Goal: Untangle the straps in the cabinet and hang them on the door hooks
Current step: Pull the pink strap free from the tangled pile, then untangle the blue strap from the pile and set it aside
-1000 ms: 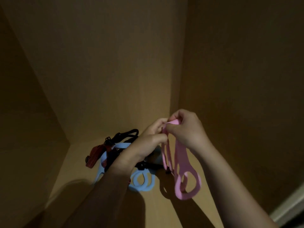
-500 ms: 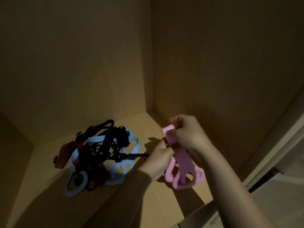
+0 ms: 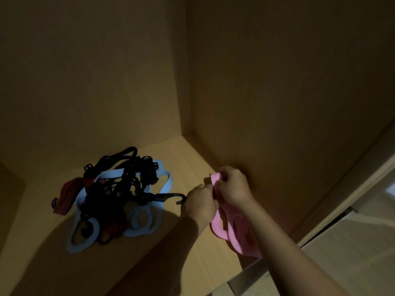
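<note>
Pink strap (image 3: 220, 228) now over by rt wall (image 3: 277, 103), pinched in L hand (image 3: 201, 205) + R hand (image 3: 234, 186); tangle (image 3: 113, 197) on dim shelf (image 3: 188, 159)

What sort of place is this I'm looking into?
Most likely the inside of a wooden cabinet. A plain back wall and side wall meet in a corner above a wooden floor. It is dimly lit, and a tangle of straps lies on that floor.
</note>
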Motion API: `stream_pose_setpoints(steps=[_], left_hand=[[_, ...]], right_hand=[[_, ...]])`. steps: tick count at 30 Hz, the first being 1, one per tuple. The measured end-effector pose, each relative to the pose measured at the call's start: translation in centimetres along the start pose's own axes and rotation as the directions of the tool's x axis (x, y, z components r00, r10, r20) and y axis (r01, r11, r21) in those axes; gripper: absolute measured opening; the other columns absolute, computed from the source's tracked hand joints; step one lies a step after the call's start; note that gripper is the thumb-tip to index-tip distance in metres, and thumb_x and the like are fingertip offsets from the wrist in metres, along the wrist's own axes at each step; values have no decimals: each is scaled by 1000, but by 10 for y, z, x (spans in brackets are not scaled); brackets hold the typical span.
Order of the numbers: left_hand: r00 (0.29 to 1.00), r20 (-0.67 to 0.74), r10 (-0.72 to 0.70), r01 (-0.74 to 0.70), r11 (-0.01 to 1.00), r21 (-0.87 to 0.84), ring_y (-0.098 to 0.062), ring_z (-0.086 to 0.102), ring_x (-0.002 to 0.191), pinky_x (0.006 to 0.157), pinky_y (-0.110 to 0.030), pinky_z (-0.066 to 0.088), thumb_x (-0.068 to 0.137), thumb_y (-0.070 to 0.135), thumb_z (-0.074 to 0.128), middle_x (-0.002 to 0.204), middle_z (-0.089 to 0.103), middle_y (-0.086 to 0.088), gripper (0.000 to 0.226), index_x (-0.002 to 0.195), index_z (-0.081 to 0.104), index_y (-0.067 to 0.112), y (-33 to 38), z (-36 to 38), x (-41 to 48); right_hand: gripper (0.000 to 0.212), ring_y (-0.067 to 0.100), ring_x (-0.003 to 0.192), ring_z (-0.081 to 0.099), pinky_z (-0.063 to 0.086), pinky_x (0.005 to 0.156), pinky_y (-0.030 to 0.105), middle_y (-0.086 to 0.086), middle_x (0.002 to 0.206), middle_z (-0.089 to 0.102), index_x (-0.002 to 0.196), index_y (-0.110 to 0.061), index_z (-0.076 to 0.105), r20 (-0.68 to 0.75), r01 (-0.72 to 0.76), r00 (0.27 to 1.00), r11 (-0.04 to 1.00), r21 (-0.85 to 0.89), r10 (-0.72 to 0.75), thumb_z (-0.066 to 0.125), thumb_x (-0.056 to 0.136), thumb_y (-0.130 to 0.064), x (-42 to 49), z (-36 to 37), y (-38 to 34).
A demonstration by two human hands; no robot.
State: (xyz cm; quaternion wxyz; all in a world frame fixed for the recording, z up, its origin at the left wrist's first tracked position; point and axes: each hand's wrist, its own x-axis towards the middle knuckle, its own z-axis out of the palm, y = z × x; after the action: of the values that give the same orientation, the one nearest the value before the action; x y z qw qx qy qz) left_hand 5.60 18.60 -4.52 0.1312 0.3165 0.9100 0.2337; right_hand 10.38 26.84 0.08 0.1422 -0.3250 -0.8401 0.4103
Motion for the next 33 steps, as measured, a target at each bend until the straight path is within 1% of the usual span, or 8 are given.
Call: stream_pose_setpoints(steps=[5,7,11,15,18,22,29,33], left_hand=[[999,34,-18,21,994,-111,-23,58,95,85,-40,50,86,29,53,103,59,-3,24,107,55,16,-8,-2,4],[1000,10,-11,12,994,-106,-21,58,94,83,-39,51,84,37,54,103,58,0,30,110,55,20,-15,-9,4],[981,-188,36,-51,996,-77,-22,57,87,75,-29,46,83,27,55,96,60,-3,26,105,60,14,-34,-28,1],[891,-436,124,-122,992,33,-30,58,77,65,-28,41,72,20,51,80,62,-11,26,88,66,6,-64,-45,-4],[945,-315,87,-16,975,221,-30,57,89,75,-35,48,74,28,45,95,62,-11,38,101,62,9,-83,-57,-8],[972,-233,17,74,924,374,-24,53,97,91,-37,38,88,37,39,99,59,-5,28,100,54,17,-102,-67,-19],[955,-297,-19,182,827,532,-22,55,86,83,-35,36,95,39,30,87,61,-5,37,82,55,16,-117,-80,-32],[947,-317,-58,209,860,465,-21,58,87,86,-35,37,94,39,33,87,64,-3,37,85,60,16,-120,-81,-32]], right_hand=[[34,24,111,56,38,86,22,14,120,61,121,-2,55,4,37,999,999,-20,-37,50,87,-3,8,6,7],[30,24,106,56,41,85,26,13,118,58,117,-4,57,-8,78,997,994,-79,-79,50,87,-6,12,10,6],[26,30,109,47,39,92,37,13,114,55,109,-5,60,-71,194,975,960,-203,-212,52,86,-13,14,24,-10],[22,25,105,50,41,83,30,12,110,58,105,-4,61,12,294,956,951,-94,-295,51,86,-10,15,43,-35],[12,20,87,51,35,69,25,6,94,54,93,-7,60,114,333,938,942,-40,-327,50,87,-10,16,63,-50],[14,22,87,49,36,72,27,9,99,51,95,-5,59,265,337,914,938,-76,-307,46,88,-8,14,88,-56],[36,34,117,40,38,94,38,17,124,44,125,-5,42,254,187,958,964,-187,-136,48,91,-16,13,109,-51],[31,33,100,52,42,75,37,19,114,51,116,-2,43,248,164,960,977,-139,-126,53,88,-8,16,115,-45]])
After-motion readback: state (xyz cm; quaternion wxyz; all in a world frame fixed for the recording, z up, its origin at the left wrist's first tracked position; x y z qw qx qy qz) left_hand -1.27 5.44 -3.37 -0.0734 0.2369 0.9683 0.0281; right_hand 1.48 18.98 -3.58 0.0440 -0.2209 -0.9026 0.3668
